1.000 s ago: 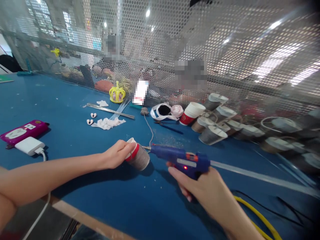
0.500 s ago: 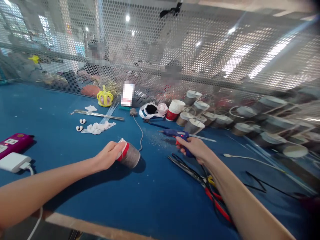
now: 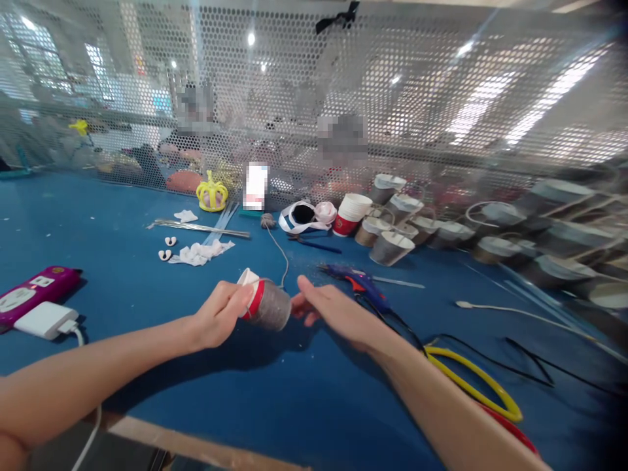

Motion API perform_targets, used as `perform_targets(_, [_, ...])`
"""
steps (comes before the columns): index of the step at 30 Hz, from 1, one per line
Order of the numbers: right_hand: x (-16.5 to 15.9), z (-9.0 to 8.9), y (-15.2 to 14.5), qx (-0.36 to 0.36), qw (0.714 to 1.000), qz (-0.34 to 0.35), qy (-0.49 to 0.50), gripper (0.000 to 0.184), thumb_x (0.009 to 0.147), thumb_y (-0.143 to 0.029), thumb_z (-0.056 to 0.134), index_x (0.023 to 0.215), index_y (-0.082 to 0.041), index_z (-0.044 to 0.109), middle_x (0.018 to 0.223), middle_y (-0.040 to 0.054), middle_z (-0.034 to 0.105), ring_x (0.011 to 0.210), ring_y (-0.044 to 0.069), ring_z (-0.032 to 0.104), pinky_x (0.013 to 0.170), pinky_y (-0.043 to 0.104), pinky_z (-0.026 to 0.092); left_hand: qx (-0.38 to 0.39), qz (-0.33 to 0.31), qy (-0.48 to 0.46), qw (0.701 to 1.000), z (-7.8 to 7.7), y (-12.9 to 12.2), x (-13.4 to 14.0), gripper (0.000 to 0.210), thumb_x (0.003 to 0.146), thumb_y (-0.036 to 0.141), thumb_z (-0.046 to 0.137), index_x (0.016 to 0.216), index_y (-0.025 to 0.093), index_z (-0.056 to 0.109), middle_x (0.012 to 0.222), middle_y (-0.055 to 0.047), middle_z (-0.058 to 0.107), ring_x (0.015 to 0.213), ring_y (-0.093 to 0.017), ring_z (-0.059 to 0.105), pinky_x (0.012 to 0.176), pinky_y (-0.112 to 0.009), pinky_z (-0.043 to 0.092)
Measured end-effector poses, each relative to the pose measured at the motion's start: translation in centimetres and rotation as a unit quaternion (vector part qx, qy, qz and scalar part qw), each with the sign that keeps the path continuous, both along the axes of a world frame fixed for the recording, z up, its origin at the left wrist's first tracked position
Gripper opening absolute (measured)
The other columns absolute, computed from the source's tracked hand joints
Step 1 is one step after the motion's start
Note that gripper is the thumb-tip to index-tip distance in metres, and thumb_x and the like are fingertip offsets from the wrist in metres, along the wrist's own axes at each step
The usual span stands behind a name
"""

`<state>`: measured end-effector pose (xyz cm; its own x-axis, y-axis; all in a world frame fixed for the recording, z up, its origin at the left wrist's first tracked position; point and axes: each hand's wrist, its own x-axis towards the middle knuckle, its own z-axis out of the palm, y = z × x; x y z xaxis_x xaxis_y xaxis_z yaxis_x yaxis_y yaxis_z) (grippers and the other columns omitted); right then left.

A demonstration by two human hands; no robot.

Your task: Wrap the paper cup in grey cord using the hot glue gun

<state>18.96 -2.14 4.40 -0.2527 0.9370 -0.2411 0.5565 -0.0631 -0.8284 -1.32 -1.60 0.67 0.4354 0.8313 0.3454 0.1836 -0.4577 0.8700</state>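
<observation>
My left hand (image 3: 223, 313) grips a tilted paper cup (image 3: 273, 305) by its red and white rim end. Grey cord is wrapped around the cup's lower part. A strand of grey cord (image 3: 280, 252) runs from the cup back to a small ball of cord (image 3: 267, 221). My right hand (image 3: 328, 307) is empty, with thumb and fingers apart, close to the cup's wrapped end; I cannot tell whether a fingertip touches it. Just beyond that hand, a blue hot glue gun (image 3: 357, 280) lies on the blue table, a clear glue stick (image 3: 398, 282) poking out of its back.
Cord-wrapped cups (image 3: 392, 248) crowd the right back, beside stacked paper cups (image 3: 351, 214). Yellow and red tool handles (image 3: 473, 379) lie beneath my right forearm. A purple power strip (image 3: 39, 294) sits at left. Behind stands a perforated metal screen (image 3: 275, 78), with people beyond it.
My right hand has let go of the glue gun, which now lies on the table, and has moved left to the cup. My left hand still holds the cup.
</observation>
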Motion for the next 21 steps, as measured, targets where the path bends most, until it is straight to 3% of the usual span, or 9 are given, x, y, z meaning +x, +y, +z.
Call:
perform_targets(2, [-1.4,-0.9,-0.1,-0.047,0.989,0.043,0.132,0.066,0.082,-0.059,0.021,0.076,-0.014,0.068,0.081,0.0107,0.067,0.078,0.018,0.058,0.074,0.032,0.043,0.053,-0.022,-0.01,0.998,0.4,-0.4,-0.1,0.04,0.086,0.032,0.024,0.049,0.017,0.023,0.047,0.004,0.028,0.047,-0.007,0.023,0.047,-0.023,0.023])
perform_targets(4, [-2.3,-1.5,0.1,-0.088,0.968,0.044,0.23,0.067,0.08,-0.063,0.021,0.082,-0.015,0.068,0.084,0.01,0.067,0.084,0.019,0.058,0.077,0.034,0.042,0.078,-0.048,-0.016,0.996,0.7,-0.7,-0.1,0.038,0.086,0.029,0.023,0.05,0.017,0.025,0.048,0.003,0.031,0.047,-0.007,0.026,0.048,-0.023,0.026])
perform_targets(6, [-2.8,-1.7,0.3,-0.119,0.943,0.026,0.309,0.064,0.077,-0.065,0.026,0.089,-0.016,0.067,0.087,0.0095,0.066,0.087,0.02,0.058,0.077,0.034,0.042,0.079,-0.071,-0.015,0.994,0.8,-0.9,-0.1,0.037,0.087,0.027,0.023,0.051,0.016,0.026,0.05,0.002,0.034,0.048,-0.007,0.027,0.05,-0.023,0.027])
perform_targets(9, [-3.4,-1.5,0.2,-0.106,0.916,0.004,0.386,0.053,0.075,-0.061,0.041,0.095,-0.018,0.065,0.09,0.0085,0.065,0.088,0.02,0.057,0.077,0.035,0.043,0.045,-0.074,-0.013,0.996,0.6,-1.0,0.0,0.038,0.087,0.027,0.023,0.05,0.016,0.025,0.049,0.003,0.032,0.048,-0.007,0.026,0.049,-0.023,0.026])
perform_targets(15, [-3.4,-1.3,-0.7,0.007,0.932,-0.015,0.362,0.026,0.067,-0.042,0.064,0.083,-0.022,0.069,0.11,0.0059,0.058,0.1,0.021,0.051,0.083,0.034,0.039,-0.062,-0.071,0.001,0.996,0.2,-0.9,0.3,0.043,0.086,0.036,0.024,0.048,0.016,0.025,0.047,0.004,0.028,0.046,-0.006,0.023,0.045,-0.022,0.023])
perform_targets(21, [-3.5,-1.3,-1.1,0.066,0.947,0.009,0.313,0.014,0.067,-0.033,0.065,0.072,-0.021,0.068,0.098,0.0064,0.06,0.104,0.02,0.047,0.083,0.034,0.039,-0.088,-0.087,0.083,0.989,0.0,-0.9,0.4,0.045,0.085,0.04,0.023,0.049,0.015,0.031,0.048,0.004,0.028,0.047,-0.006,0.024,0.046,-0.022,0.023])
